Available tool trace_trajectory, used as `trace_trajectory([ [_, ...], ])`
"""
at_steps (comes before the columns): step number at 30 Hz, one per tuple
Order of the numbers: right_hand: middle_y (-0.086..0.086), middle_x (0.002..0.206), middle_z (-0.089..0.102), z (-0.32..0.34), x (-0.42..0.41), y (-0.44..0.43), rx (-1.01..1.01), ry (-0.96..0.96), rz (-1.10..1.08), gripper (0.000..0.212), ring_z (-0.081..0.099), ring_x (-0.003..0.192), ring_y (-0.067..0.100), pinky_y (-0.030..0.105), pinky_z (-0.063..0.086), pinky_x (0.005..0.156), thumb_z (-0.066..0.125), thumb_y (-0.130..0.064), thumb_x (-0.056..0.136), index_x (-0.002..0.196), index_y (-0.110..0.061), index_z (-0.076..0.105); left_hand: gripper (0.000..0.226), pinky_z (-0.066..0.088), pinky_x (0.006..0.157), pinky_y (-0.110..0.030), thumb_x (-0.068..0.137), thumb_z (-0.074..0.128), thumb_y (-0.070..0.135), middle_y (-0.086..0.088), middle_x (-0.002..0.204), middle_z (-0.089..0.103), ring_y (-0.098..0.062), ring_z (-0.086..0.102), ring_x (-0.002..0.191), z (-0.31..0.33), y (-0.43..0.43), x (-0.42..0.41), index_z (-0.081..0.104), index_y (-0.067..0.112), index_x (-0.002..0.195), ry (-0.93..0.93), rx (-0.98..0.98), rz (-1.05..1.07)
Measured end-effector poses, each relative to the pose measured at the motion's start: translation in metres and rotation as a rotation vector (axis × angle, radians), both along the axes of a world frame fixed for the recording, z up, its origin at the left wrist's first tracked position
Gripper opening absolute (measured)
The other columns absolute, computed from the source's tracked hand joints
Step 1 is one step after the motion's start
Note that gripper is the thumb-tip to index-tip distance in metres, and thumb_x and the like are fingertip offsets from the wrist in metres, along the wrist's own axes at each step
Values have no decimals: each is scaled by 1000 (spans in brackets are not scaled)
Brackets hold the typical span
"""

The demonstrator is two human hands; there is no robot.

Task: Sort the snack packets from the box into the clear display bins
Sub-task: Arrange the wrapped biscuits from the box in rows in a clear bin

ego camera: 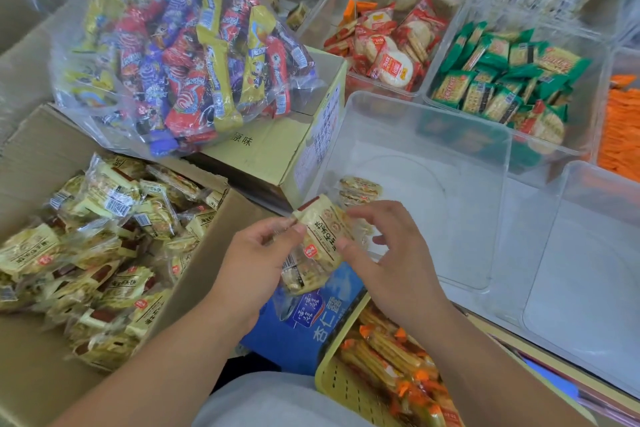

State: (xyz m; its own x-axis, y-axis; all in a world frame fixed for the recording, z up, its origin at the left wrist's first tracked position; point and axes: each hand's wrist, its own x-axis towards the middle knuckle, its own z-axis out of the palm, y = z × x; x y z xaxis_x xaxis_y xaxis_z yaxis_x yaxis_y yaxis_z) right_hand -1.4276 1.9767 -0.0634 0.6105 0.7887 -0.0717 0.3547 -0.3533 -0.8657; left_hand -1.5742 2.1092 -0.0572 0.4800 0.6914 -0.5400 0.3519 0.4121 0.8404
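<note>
Snack packet (323,236) in pinch of left hand (256,253) and right hand (384,246) near clear bin (426,114)

Open box (204,274) on my left, loose packets (104,246) piled in it. Behind it sits a closed carton (277,156) with a bag of snacks (180,55) on top. Right of that carton is the near bin (426,118), two packets (360,191) in its near-left corner. Behind it are two filled bins, left (329,7) and right (588,149). My left hand (256,253) and right hand (384,253) pinch a packet (325,236) just before the near bin, over a drinks carton (304,322); a basket (346,388) sits nearest me.
</note>
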Motion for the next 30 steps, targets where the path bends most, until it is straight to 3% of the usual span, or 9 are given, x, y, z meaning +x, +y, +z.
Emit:
trace_trajectory([
  [3,-20,129,58,2,1,1,-80,-65,172,54,51,123,1,27,48,100,60,-67,84,131,-39,61,9,61,70,-36,95,72,28,-6,95,80,-27,78,89,1,-5,3,81,27,93,-24,15,-47],
  [6,-19,144,49,1,3,6,-163,-130,292,73,41,132,0,16,32,104,64,-70,79,144,-40,49,8,60,82,-43,93,74,33,-2,97,80,-24,77,94,1,-6,8,80,29,95,-31,85,-82],
  [9,-13,138,54,-1,7,11,-110,-148,266,70,50,124,4,21,41,102,76,-55,80,142,-32,54,31,59,79,-48,86,72,56,1,101,79,-25,75,93,1,-5,12,78,28,98,-34,118,-133],
  [11,-8,131,60,-4,13,14,-67,-166,231,58,56,115,9,26,47,98,78,-38,85,138,-25,59,45,59,80,-56,84,64,65,-2,106,78,-29,75,92,-2,-2,14,76,28,106,-53,35,-200],
  [15,-7,114,68,-15,35,19,-19,-143,129,38,56,92,-1,18,44,87,68,-18,94,132,-18,66,26,58,92,-47,91,64,54,0,111,78,-22,74,105,-14,4,15,75,39,108,-47,-73,-163],
  [18,-7,106,69,-24,63,30,-62,-159,24,31,53,86,-2,10,40,76,63,-15,94,124,-20,69,19,59,75,-31,101,61,38,1,110,78,-20,75,102,-23,10,12,72,37,116,0,-147,-97],
  [21,-3,100,70,-31,98,49,-113,-216,-16,25,57,84,11,26,42,69,60,-21,96,118,-24,70,27,58,65,-30,106,53,18,-5,112,78,-21,76,95,-30,14,9,69,27,125,18,-218,-16],
  [25,10,110,69,-57,141,81,-321,-235,48,26,55,91,23,31,38,73,51,-18,98,116,-17,69,32,57,58,-26,106,49,6,-12,117,76,-18,75,88,-35,16,5,67,20,129,-7,-288,7],
  [30,15,116,68,-93,151,104,-445,-192,134,30,59,105,35,34,42,79,44,-17,102,118,-11,68,31,58,71,-30,107,49,13,-8,116,77,-22,75,100,-34,20,0,65,23,131,0,-317,-50],
])
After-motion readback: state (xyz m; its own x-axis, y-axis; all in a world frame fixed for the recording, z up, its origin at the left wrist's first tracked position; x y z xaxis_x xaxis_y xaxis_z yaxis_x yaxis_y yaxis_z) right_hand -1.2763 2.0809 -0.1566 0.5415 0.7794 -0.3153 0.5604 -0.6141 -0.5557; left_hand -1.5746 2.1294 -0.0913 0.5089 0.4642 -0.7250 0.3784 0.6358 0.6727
